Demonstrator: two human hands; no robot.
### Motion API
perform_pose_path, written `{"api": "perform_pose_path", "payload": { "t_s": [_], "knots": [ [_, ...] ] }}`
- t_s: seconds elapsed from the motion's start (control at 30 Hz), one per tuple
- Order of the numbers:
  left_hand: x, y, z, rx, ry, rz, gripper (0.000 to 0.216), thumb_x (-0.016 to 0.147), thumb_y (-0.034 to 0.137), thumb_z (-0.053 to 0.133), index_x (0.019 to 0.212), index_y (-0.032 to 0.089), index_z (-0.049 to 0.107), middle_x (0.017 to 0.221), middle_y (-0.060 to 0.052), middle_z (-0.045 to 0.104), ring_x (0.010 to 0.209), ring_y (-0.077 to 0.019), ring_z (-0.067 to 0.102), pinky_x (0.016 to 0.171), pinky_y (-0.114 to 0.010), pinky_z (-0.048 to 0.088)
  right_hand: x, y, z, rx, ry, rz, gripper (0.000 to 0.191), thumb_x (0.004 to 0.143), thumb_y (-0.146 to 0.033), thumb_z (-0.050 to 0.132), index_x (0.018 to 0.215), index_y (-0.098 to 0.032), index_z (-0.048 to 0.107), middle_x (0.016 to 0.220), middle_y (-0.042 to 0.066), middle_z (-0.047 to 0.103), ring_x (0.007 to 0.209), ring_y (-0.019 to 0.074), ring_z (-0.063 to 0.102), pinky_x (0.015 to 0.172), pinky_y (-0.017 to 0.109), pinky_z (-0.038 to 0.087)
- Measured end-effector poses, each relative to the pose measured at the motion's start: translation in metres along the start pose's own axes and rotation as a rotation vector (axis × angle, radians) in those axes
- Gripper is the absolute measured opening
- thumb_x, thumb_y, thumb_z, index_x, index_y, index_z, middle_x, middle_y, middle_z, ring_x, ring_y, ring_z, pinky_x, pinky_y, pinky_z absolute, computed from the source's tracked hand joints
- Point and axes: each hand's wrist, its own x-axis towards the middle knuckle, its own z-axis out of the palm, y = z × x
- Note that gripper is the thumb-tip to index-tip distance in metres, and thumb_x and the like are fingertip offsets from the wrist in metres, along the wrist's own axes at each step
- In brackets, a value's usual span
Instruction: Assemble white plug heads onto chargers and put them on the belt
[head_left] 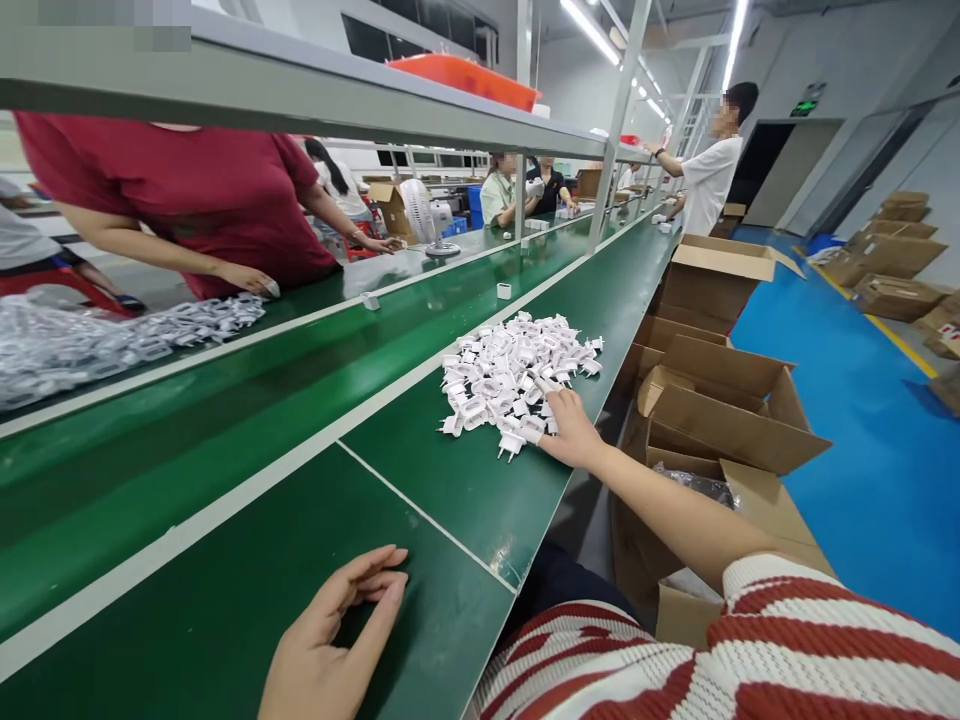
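A heap of white plug adapters [491, 375] with two-pin plugs lies on the green work surface [457, 500]. At its near right edge, my right hand [571, 428] reaches in with thumb and fingers spread, touching the adapters. White coverings seem to sit on its fingertips. My left hand [334, 640] hovers over the bare green surface at the bottom, fingers curved and a gap between them and the thumb; nothing shows in it.
A green conveyor belt [300, 360] runs alongside, carrying a lone white adapter [503, 291]. Across it, a person in a red shirt [202, 200] handles another white heap [112, 340]. Open cardboard boxes [739, 400] stand at my right. A shelf [300, 95] spans overhead.
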Motion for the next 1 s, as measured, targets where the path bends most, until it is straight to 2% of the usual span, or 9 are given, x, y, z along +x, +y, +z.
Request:
{"api": "perform_pose_path", "payload": {
  "t_s": [0.3,0.47,0.53,0.63,0.83,0.9,1.0],
  "knots": [
    [-0.003,-0.007,0.004,0.006,0.002,0.075,0.049,0.093,0.064,0.069,0.123,0.026,0.074,0.125,-0.010,0.078,0.107,-0.0284,0.077,0.089,-0.038,0.068,-0.016,-0.041,0.012,0.047,-0.106,-0.154,0.087,0.098,-0.071,0.053,0.163,-0.015,0.034,0.150,0.023,0.050,0.151,0.0438,0.036,0.127,0.062,0.034],
    [-0.004,0.000,0.004,0.014,0.011,0.100,0.044,0.095,0.061,0.068,0.121,0.025,0.075,0.123,-0.010,0.079,0.103,-0.0267,0.078,0.088,-0.037,0.067,-0.006,-0.051,0.001,0.038,-0.089,-0.143,0.085,0.102,-0.069,0.045,0.167,-0.017,0.027,0.147,0.021,0.053,0.139,0.0409,0.046,0.124,0.059,0.037],
    [-0.004,0.002,0.004,0.019,0.004,0.114,0.042,0.095,0.059,0.067,0.120,0.026,0.075,0.121,-0.009,0.080,0.101,-0.0256,0.078,0.089,-0.038,0.067,0.016,-0.054,-0.007,0.016,-0.051,-0.114,0.081,0.104,-0.065,0.041,0.166,-0.014,0.027,0.147,0.022,0.052,0.137,0.0414,0.046,0.123,0.060,0.035],
    [-0.002,0.004,0.003,0.041,-0.013,0.133,0.039,0.096,0.056,0.066,0.118,0.026,0.076,0.120,-0.009,0.080,0.098,-0.0247,0.077,0.090,-0.038,0.067,0.067,-0.063,-0.015,-0.023,-0.033,-0.107,0.076,0.106,-0.057,0.041,0.166,-0.011,0.028,0.148,0.023,0.052,0.138,0.0420,0.044,0.124,0.060,0.032],
    [0.003,0.007,0.000,0.056,-0.043,0.150,0.037,0.095,0.054,0.067,0.116,0.025,0.078,0.114,-0.009,0.081,0.094,-0.0242,0.077,0.086,-0.037,0.066,0.186,-0.095,-0.005,-0.128,-0.194,-0.116,0.079,0.101,-0.046,0.058,0.169,-0.016,0.031,0.159,0.020,0.051,0.145,0.0467,0.043,0.123,0.062,0.033],
    [0.006,0.008,-0.002,0.018,-0.077,0.128,0.036,0.094,0.054,0.068,0.114,0.025,0.078,0.114,-0.009,0.081,0.093,-0.0242,0.077,0.086,-0.037,0.066,0.216,-0.104,0.003,-0.170,-0.234,-0.067,0.081,0.102,-0.050,0.057,0.171,-0.019,0.027,0.164,0.020,0.046,0.148,0.0496,0.041,0.123,0.068,0.030],
    [0.011,0.009,-0.005,-0.065,-0.096,0.071,0.037,0.095,0.053,0.066,0.114,0.023,0.077,0.114,-0.011,0.081,0.094,-0.0246,0.078,0.087,-0.038,0.066,0.246,-0.113,0.014,-0.231,-0.293,0.018,0.085,0.100,-0.059,0.062,0.170,-0.023,0.030,0.170,0.022,0.036,0.151,0.0573,0.035,0.118,0.084,0.023]
  ]
}}
